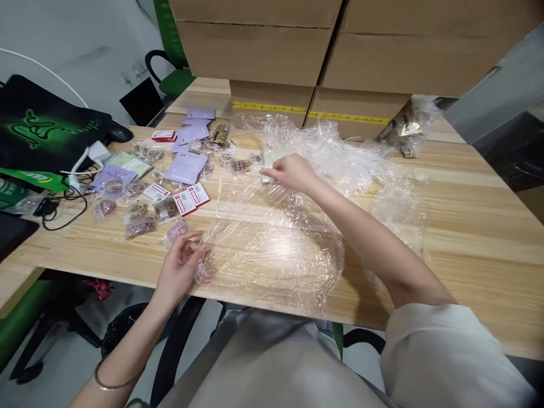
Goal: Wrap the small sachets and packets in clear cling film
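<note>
A sheet of clear plastic film (272,243) is spread over the front of the wooden table, thin and creased with bright reflections. My left hand (181,266) pinches its left edge near the table's front edge. My right hand (293,170) is closed at the film's far edge, fingertips pointing left. Just behind those fingers, a pale flat item (276,152) shows partly under crumpled film; its kind is unclear. Beside my left hand are a pink item in a clear wrapper (204,275) and another small pink packet (176,231).
Purple pouches (186,167), red-and-white cards (192,198) and several small clear packets (140,226) lie on the left. Crumpled film (340,153) is heaped at the back, before stacked cardboard boxes (255,54). A black mouse pad (46,124) and cables (80,195) are far left.
</note>
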Action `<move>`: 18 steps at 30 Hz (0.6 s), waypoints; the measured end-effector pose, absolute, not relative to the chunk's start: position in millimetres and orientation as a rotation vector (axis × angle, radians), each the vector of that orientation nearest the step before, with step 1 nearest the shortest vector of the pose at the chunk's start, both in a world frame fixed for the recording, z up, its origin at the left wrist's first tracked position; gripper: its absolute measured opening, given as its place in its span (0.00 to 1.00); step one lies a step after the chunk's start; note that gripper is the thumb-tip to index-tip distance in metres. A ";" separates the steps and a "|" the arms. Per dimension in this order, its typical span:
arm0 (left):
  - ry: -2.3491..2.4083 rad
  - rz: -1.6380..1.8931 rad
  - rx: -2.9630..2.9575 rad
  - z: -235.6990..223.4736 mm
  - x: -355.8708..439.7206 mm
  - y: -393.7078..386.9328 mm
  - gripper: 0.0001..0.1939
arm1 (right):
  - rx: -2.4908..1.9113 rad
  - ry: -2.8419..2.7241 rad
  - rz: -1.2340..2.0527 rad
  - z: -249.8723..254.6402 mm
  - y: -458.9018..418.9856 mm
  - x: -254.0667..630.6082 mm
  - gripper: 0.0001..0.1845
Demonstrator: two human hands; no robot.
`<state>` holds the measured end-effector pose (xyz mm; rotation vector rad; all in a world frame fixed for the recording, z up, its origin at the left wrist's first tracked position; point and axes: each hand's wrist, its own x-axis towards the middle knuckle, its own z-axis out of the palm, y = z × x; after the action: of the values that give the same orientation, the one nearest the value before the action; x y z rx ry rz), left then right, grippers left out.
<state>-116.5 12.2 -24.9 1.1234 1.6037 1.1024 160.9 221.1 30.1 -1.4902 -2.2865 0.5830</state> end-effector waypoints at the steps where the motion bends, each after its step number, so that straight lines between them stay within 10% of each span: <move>1: 1.662 1.046 1.205 -23.0 -117.1 11.0 0.24 | -1.497 -2.301 0.534 34.3 221.0 161.4 0.29; 7: 2.122 0.595 2.156 10.0 -104.0 7.3 0.26 | -1.266 -2.222 0.200 57.8 156.1 167.8 0.27; 18: 1.209 0.195 2.585 -35.9 -65.4 87.3 0.32 | -1.389 -2.632 0.289 -50.9 61.9 188.2 0.46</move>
<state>-65.4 87.3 -35.9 2.5849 1.2085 0.1953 188.2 61.9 -50.9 -1.3893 -2.6324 0.2889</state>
